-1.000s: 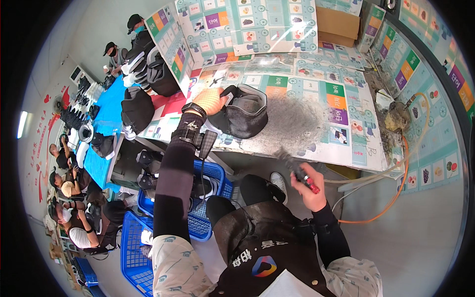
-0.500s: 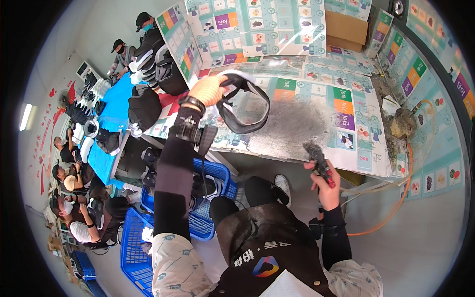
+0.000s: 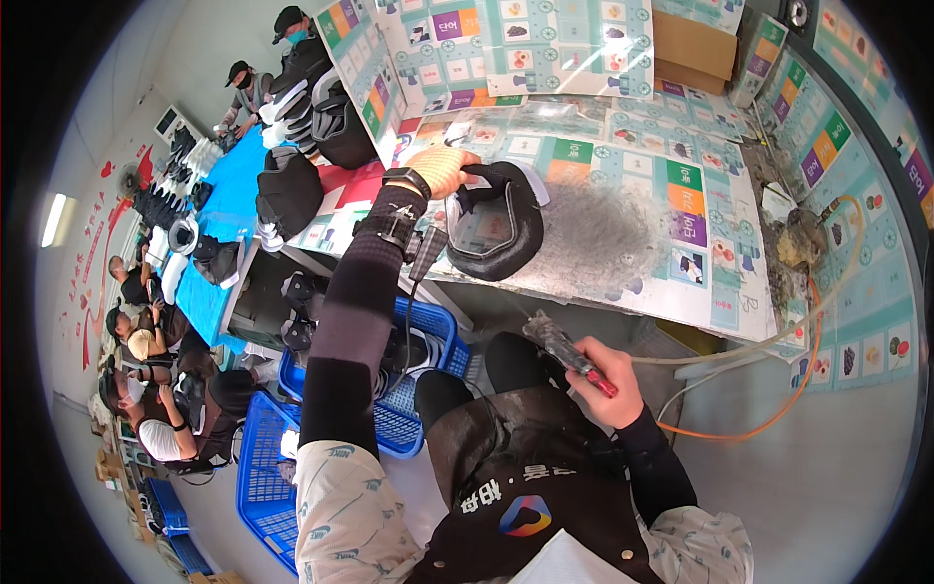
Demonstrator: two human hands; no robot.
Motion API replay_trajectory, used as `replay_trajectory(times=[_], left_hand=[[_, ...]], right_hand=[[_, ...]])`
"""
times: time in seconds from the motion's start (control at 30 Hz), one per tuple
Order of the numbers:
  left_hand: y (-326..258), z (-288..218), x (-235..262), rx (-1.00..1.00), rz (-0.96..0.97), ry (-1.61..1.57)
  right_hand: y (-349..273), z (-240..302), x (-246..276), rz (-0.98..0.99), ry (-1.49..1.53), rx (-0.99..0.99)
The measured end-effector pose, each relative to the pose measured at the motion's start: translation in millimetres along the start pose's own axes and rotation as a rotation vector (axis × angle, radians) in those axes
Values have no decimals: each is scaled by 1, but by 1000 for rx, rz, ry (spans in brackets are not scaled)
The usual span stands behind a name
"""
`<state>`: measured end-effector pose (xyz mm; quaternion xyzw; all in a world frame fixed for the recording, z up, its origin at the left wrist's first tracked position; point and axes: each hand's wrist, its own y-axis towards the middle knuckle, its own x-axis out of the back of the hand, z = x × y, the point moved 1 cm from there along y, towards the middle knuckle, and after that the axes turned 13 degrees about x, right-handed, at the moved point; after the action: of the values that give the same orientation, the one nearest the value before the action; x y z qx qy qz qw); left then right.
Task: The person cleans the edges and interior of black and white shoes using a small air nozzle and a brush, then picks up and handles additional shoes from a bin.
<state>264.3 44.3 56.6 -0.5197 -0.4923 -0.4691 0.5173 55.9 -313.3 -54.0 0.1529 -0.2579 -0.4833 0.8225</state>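
My left hand (image 3: 440,172), in front of the worktable's backboards, is closed on the top of a black ring-shaped fabric piece (image 3: 516,238). The piece hangs tilted over the table's front part, its wide opening facing me and a pale edge at its right. In my right hand (image 3: 611,383), low in front of the table edge, is a grime-coated spray gun (image 3: 557,346) with a red end. Its nozzle points up and left, toward the piece but apart from it. A pale hose (image 3: 700,357) runs rightward from beside this hand.
Dark overspray marks the printed table cover (image 3: 608,234). Printed boards (image 3: 569,44) stand behind it. An orange hose (image 3: 749,433) loops at the right. Black pieces (image 3: 289,190) are stacked at the left, blue baskets (image 3: 268,487) below. Several people sit or stand farther left.
The black piece has turned and shifted slightly right with my left hand. My right hand has moved left and down, swinging the spray gun's nozzle toward the left.
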Motion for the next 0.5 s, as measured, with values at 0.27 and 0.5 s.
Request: replay_trajectory(times=[0.27, 0.5], left_hand=[[1, -6, 4, -59, -116, 9], [17, -17, 23, -226, -150, 57]], right_hand=[[-3, -13, 1, 3, -51, -112], [12, -19, 41, -315, 308, -236]])
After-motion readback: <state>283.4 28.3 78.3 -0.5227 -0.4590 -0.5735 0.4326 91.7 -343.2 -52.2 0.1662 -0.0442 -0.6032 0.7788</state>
